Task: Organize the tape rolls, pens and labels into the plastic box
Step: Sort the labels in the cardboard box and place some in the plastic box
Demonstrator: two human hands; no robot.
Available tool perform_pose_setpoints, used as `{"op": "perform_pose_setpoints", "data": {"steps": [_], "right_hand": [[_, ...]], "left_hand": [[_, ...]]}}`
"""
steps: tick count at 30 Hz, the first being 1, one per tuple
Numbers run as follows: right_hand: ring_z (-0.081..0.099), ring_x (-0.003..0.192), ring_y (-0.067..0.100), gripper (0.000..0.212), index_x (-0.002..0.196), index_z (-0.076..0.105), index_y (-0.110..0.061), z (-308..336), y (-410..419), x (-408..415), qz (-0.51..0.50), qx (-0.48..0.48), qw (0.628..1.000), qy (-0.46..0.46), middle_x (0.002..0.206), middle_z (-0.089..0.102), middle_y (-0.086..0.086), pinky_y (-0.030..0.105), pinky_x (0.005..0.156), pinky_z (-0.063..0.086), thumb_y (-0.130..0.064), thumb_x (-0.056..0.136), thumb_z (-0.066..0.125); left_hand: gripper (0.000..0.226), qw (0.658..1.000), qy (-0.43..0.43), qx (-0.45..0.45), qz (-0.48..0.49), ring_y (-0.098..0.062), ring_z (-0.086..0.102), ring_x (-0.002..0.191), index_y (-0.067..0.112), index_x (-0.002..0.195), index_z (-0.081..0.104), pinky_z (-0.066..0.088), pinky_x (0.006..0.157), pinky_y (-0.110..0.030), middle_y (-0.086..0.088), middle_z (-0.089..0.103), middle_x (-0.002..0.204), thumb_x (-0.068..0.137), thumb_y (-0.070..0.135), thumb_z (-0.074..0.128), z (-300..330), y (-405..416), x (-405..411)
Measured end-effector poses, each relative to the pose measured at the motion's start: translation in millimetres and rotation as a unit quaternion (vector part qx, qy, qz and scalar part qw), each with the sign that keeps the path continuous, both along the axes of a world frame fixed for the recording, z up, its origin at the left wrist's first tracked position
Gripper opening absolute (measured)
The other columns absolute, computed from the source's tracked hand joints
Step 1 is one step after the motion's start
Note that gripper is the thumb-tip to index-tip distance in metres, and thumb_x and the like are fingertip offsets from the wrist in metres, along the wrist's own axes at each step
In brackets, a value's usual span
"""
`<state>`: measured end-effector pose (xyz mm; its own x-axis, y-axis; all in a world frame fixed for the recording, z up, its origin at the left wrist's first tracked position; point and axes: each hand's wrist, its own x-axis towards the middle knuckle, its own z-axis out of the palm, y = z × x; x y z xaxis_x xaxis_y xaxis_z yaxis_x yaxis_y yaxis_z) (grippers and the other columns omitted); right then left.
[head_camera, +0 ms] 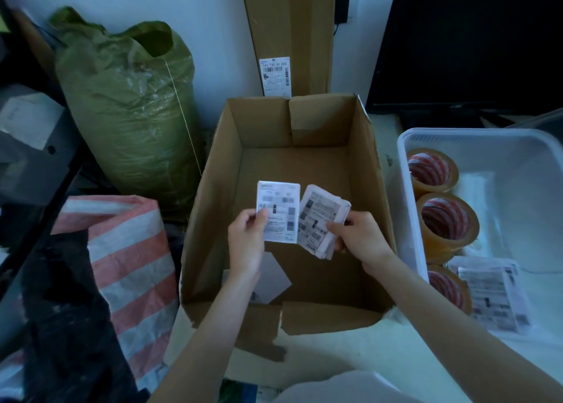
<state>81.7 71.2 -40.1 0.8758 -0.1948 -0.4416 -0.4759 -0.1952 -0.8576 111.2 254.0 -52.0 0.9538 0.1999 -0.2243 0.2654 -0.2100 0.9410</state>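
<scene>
step: sorting labels over cardboard box (219, 171)
left hand (245, 241): pinching single label (278, 210)
right hand (359, 235): gripping label stack (321, 219)
next: prob. carry both right into plastic box (405, 189), beside tape rolls (446, 219)

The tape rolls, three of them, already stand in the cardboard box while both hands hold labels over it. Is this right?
Not quite. The head view shows the three tape rolls in the plastic box, not the cardboard box. Left hand and right hand do hold labels.

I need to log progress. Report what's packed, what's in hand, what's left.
Done: three tape rolls and a pile of labels sit in the plastic box. In hand: the left hand holds one label, the right hand a label stack, both over the cardboard box. Left: a sheet on that box's floor. No pens visible.
</scene>
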Motion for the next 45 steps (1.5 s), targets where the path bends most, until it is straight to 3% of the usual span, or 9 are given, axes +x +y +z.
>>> {"op": "perform_pose_setpoints", "data": {"steps": [10,15,19,21,27,33,36,41,45], "right_hand": [[0.062,0.054,0.001,0.014,0.105,0.065,-0.013,6,3,-3,0.053,0.03,0.997,-0.044,0.086,0.069,-0.001,0.013,0.049,0.046,-0.015,0.094,0.057],[0.065,0.063,0.001,0.019,0.111,0.064,-0.011,3,2,-3,0.05,-0.014,0.997,-0.051,0.105,0.069,0.003,0.014,0.051,0.047,-0.013,0.094,0.056],[0.067,0.077,0.005,0.02,0.112,0.064,-0.013,0,3,-3,0.057,-0.042,0.996,-0.054,0.114,0.068,0.005,0.015,0.054,0.051,-0.014,0.094,0.056],[0.066,0.076,0.005,0.02,0.113,0.064,-0.012,-1,2,-3,0.058,-0.044,0.996,-0.052,0.114,0.068,0.006,0.016,0.054,0.05,-0.013,0.094,0.056],[0.07,0.087,0.012,0.019,0.111,0.064,-0.013,-1,2,-2,0.051,-0.035,0.997,-0.047,0.115,0.068,0.005,0.018,0.057,0.052,-0.013,0.094,0.056],[0.069,0.086,0.011,0.02,0.112,0.063,-0.013,-1,1,-2,0.046,-0.032,0.997,-0.043,0.115,0.068,0.006,0.018,0.058,0.052,-0.012,0.094,0.056],[0.068,0.081,0.008,0.022,0.114,0.063,-0.012,-2,1,-1,0.046,-0.038,0.997,-0.042,0.117,0.067,0.006,0.018,0.057,0.052,-0.012,0.094,0.056],[0.07,0.079,0.012,0.023,0.116,0.063,-0.012,-3,0,-2,0.048,-0.046,0.997,-0.037,0.119,0.067,0.005,0.027,0.065,0.058,-0.014,0.094,0.057],[0.07,0.082,0.012,0.024,0.116,0.063,-0.011,-4,-1,-2,0.043,-0.044,0.998,-0.031,0.119,0.067,0.004,0.021,0.06,0.055,-0.014,0.094,0.056]], "left_hand": [[0.018,0.98,-0.041,0.139,-0.135,-0.006,0.06,0.09,0.017,0.089,0.063,0.05,0.069,-0.011,0.007,0.055,0.101,0.087,0.034,0.066,-16,-14,-1],[0.033,0.97,0.023,0.178,-0.161,-0.006,0.052,0.1,0.02,0.115,0.057,0.041,0.081,-0.016,0.0,0.051,0.123,0.089,0.037,0.064,-14,10,15],[0.071,0.854,0.192,0.39,-0.284,-0.033,0.024,0.141,0.018,0.144,0.031,0.033,0.111,-0.047,-0.011,0.015,0.155,0.086,0.037,0.068,-31,34,27],[0.087,0.803,0.25,0.433,-0.324,-0.038,0.007,0.145,0.017,0.151,0.017,0.026,0.114,-0.053,-0.011,-0.003,0.159,0.084,0.033,0.071,-42,37,27],[0.095,0.673,0.273,0.561,-0.397,-0.04,0.02,0.139,0.019,0.15,0.011,0.035,0.107,-0.055,-0.013,0.006,0.155,0.08,0.017,0.074,-59,25,13],[0.084,0.709,0.26,0.517,-0.402,-0.03,0.053,0.117,0.019,0.149,0.011,0.05,0.093,-0.043,-0.013,0.04,0.141,0.086,0.009,0.065,-68,36,16],[0.069,0.741,0.253,0.486,-0.388,-0.025,0.06,0.104,0.015,0.139,0.024,0.054,0.084,-0.037,-0.01,0.055,0.121,0.085,0.01,0.066,-68,35,18],[0.029,0.746,0.228,0.481,-0.401,-0.026,0.06,0.104,0.012,0.118,0.055,0.053,0.086,-0.034,-0.01,0.059,0.12,0.09,0.006,0.058,-69,35,22],[0.017,0.831,0.216,0.386,-0.337,-0.022,0.063,0.1,0.013,0.103,0.066,0.051,0.083,-0.03,-0.005,0.065,0.109,0.088,0.007,0.063,-68,37,28]]}}
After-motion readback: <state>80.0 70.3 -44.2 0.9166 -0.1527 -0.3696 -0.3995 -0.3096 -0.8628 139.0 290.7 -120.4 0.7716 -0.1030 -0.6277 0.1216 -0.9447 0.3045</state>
